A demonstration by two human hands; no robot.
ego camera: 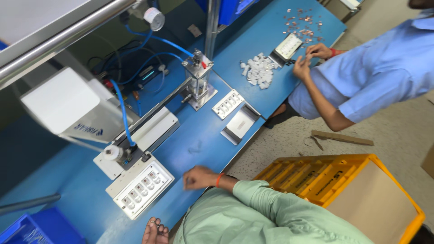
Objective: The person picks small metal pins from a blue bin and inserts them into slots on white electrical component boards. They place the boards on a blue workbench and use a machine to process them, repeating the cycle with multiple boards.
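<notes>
Your left hand (199, 177) rests released on the blue worktop (199, 144) near its front edge, beside the white fixture tray (140, 185). Your right hand: state cannot be told. A yellow crate (357, 180) stands on the speckled floor (280, 144).

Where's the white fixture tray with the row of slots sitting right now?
The white slotted tray lies at the blue bench's near edge, left of the left hand.

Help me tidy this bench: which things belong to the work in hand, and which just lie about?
In hand, likely: right hand, resting beside the white slotted fixture; left hand at the table edge; small press behind the fixture.
Lying about: second slotted plate, metal tray, yellow crate, blue bin; the white parts pile is a co-worker's.
</notes>
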